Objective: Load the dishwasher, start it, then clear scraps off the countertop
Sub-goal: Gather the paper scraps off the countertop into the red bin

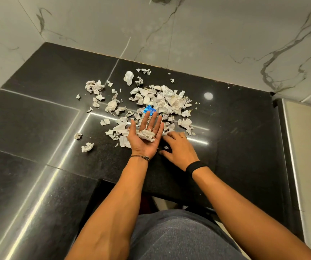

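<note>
Torn and crumpled white paper scraps [162, 100] lie scattered over the black countertop [38, 119], thickest near the back middle. A shiny blue foil scrap [149, 110] sits among them. My left hand [145, 139] is turned palm up with straight fingers, and a small wad of paper [146, 135] lies on the palm. My right hand [179, 149] rests palm down on the counter just right of it, fingers spread and slightly bent, fingertips at the nearest scraps. A tiny scrap [166, 147] lies beside its thumb.
Marble-patterned walls [188, 34] close the counter at the back and left. The counter's right edge meets a pale cabinet side [308, 147]. Loose crumpled pieces [87, 147] lie apart at the left. The counter's front edge [169, 196] is near my body.
</note>
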`<state>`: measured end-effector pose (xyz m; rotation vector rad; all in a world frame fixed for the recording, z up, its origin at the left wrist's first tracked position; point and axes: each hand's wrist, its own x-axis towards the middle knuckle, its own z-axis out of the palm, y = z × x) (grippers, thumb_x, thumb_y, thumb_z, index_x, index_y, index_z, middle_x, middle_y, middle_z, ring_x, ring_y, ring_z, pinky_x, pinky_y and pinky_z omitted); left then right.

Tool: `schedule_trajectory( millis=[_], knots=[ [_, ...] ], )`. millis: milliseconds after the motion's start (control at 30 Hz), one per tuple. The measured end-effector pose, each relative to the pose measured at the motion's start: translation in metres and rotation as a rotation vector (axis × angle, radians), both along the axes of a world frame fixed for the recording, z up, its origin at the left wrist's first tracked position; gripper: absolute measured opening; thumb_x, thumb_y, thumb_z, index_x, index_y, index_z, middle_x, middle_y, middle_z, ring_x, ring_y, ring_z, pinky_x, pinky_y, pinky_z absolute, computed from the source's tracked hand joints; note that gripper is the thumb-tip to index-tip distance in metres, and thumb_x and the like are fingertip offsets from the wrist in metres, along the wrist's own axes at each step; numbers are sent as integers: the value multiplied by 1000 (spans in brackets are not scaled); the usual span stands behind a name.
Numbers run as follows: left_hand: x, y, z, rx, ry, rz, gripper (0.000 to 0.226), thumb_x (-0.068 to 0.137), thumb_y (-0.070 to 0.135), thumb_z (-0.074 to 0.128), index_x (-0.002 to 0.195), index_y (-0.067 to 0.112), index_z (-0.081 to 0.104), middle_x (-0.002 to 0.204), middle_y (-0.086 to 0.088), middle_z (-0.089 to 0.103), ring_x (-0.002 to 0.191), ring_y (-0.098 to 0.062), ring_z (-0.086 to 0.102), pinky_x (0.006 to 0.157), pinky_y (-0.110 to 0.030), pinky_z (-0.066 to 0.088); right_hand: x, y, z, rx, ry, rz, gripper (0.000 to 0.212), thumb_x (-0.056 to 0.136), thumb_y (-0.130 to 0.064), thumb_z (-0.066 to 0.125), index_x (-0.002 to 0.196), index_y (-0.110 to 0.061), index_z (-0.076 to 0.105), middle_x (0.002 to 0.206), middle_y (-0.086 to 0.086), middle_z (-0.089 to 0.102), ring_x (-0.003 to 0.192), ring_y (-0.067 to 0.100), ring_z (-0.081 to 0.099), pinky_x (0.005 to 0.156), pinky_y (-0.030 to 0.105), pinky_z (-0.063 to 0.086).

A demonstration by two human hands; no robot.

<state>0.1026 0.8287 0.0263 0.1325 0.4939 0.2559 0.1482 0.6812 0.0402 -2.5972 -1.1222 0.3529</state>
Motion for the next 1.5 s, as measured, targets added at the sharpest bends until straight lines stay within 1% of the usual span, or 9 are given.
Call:
schedule_trajectory(
  millis=[167,267,400,600,767,933,1100,1300,1500],
  knots=[
    [4,-1,1,37,11,-4,68,98,58,49,146,11,52,147,-16,55,135,-34,53,116,-49,38,4,-1,3,48,-46,58,24,94,-7,54,111,-13,69,109,8,65,103,30,58,85,41,48],
    [4,0,0,54,11,-1,68,98,58,48,147,11,51,147,-16,54,135,-34,53,117,-48,38,12,-5,6,173,56,-111,20,92,-10,61,106,-17,74,105,4,72,101,25,64,90,40,51],
    [3,0,0,92,48,5,68,97,58,50,147,11,52,147,-15,55,135,-33,54,117,-47,37,23,-2,23,473,251,-360,16,87,-14,73,100,-22,77,100,-8,74,91,3,63,87,22,50],
    [10,-6,3,130,55,-32,61,99,59,46,139,15,61,136,-12,64,113,-29,68,99,-41,52,20,26,54,713,386,-283,20,85,-13,76,104,-18,75,103,-10,74,96,1,67,87,19,52],
    [18,-10,0,117,65,-70,58,101,57,43,136,13,59,142,-17,58,127,-32,60,115,-46,40,11,39,52,652,353,-215,24,85,-16,77,107,-23,74,105,-10,74,100,3,66,92,25,53],
    [23,-8,-2,100,102,-21,61,100,57,43,139,13,59,140,-17,60,131,-34,56,103,-50,48,4,39,52,590,304,-165,30,83,-15,77,112,-22,73,110,-11,73,104,1,64,96,19,49],
    [21,-8,0,117,103,-15,66,99,61,41,145,15,54,140,-16,61,130,-34,58,115,-52,38,1,44,56,575,357,-106,27,86,-20,77,112,-21,73,104,-13,73,98,-3,67,91,16,52],
    [21,4,3,42,-3,-27,59,98,55,43,142,18,56,144,-14,57,117,-33,65,91,-48,57,15,40,55,784,380,-333,14,95,-11,63,105,-16,72,101,-7,73,91,5,68,80,20,55],
    [18,12,-1,-23,-21,-30,61,100,53,47,147,14,52,151,-14,51,136,-36,52,115,-55,38,47,19,32,484,266,-367,27,89,-8,64,112,-21,71,109,-8,71,99,6,65,92,30,54]
  ],
)
